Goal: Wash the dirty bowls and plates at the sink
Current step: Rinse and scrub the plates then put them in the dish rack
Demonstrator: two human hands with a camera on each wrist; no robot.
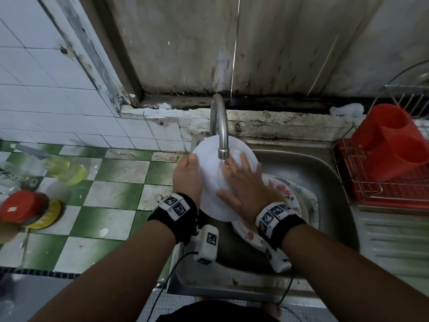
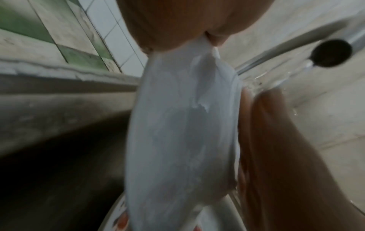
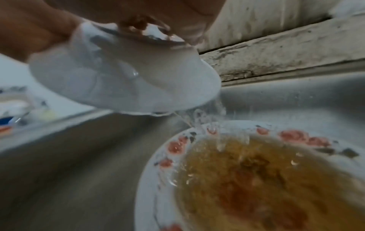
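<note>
A plain white plate [image 1: 210, 182] is held tilted under the running tap [image 1: 220, 126], over the steel sink [image 1: 313, 173]. My left hand [image 1: 192, 165] grips its left rim, thumb on the face and fingers hidden behind. My right hand [image 1: 239, 169] lies flat on the plate's face with fingers spread, in the water stream. In the left wrist view the white plate [image 2: 181, 125] is seen edge-on between the left hand's thumb [image 2: 168, 23] and my right hand [image 2: 276, 140]. Water runs off the white plate [image 3: 118, 81] into a floral plate [image 3: 256, 171] holding brownish water.
More floral plates [image 1: 284, 189] are stacked in the basin under my right wrist. A red cutlery holder [image 1: 390, 145] stands in a wire dish rack [image 1: 362, 180] at the right. On the green-and-white tiled counter at the left are a yellow soap bottle [image 1: 65, 168] and a red-lidded jar [image 1: 21, 209].
</note>
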